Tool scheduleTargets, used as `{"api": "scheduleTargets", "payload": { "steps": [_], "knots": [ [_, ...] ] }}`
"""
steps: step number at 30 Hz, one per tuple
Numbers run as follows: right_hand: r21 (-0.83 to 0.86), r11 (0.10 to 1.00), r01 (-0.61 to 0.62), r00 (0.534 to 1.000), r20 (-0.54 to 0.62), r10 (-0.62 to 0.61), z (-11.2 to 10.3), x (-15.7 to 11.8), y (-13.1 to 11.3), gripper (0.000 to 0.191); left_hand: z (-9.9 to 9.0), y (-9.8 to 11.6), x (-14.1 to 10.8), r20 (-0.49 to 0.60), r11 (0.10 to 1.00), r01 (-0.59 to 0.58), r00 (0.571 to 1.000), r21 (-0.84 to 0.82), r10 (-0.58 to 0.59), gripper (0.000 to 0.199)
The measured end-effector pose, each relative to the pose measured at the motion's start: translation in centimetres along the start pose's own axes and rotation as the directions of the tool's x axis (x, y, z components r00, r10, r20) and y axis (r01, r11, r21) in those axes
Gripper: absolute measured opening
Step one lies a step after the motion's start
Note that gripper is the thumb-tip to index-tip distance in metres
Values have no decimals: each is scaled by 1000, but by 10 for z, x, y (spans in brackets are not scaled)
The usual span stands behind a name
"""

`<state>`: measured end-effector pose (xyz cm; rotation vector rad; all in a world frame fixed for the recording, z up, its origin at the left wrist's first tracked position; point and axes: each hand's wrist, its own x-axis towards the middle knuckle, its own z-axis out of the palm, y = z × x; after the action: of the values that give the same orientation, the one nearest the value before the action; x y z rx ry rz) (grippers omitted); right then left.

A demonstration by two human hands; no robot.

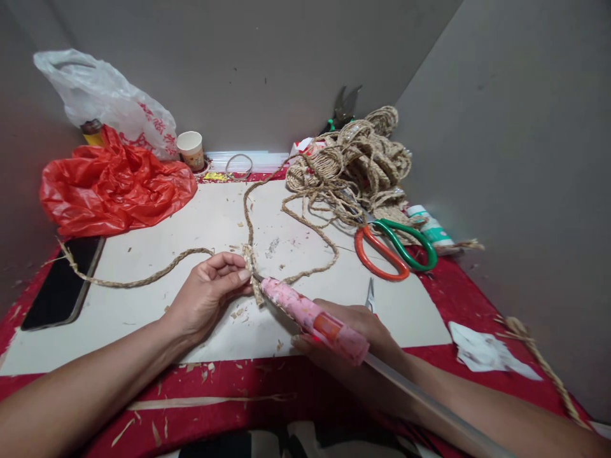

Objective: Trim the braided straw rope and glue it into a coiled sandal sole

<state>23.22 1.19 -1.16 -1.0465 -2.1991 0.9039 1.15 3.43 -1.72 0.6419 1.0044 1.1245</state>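
My left hand [207, 286] pinches a short folded piece of braided straw rope [258, 294] between thumb and fingers, upright over the white board. My right hand [363, 324] is wrapped round a pink hot glue gun [291, 302], most of its grip hidden. The gun's nozzle touches or nearly touches the rope piece beside my left thumb. A long translucent glue stick [424, 397] juts from the gun's back end. Lengths of the braid run off to the left [138, 282], up toward the back, and to the right [329, 254].
A white board [157, 337] lies on red cloth, strewn with straw scraps. Coiled straw rope [363, 159] heaps at the back right, with red-and-green-handled scissors [382, 257] before it. At left are a phone [62, 286], red plastic bag [119, 184] and paper cup [189, 151]. Grey walls enclose the table.
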Motion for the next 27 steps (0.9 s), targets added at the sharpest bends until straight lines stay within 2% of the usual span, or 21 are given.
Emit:
{"api": "scheduleTargets", "payload": {
  "steps": [5,10,17,27],
  "knots": [
    [-17,1000,5,1000,-18,-5,0,-1,2,23,0,2,1,-16,1000,-4,1000,2,4,18],
    [-44,995,91,994,-55,-93,3,-2,5,22,-1,4,1,-20,1000,-20,1000,9,20,17],
    [-15,998,-64,998,-12,64,8,-5,4,21,-2,4,2,-44,999,-32,999,11,32,17],
    [35,997,-67,998,15,66,6,-4,3,24,-1,6,1,-91,999,-43,995,-3,42,20]
  ]
}}
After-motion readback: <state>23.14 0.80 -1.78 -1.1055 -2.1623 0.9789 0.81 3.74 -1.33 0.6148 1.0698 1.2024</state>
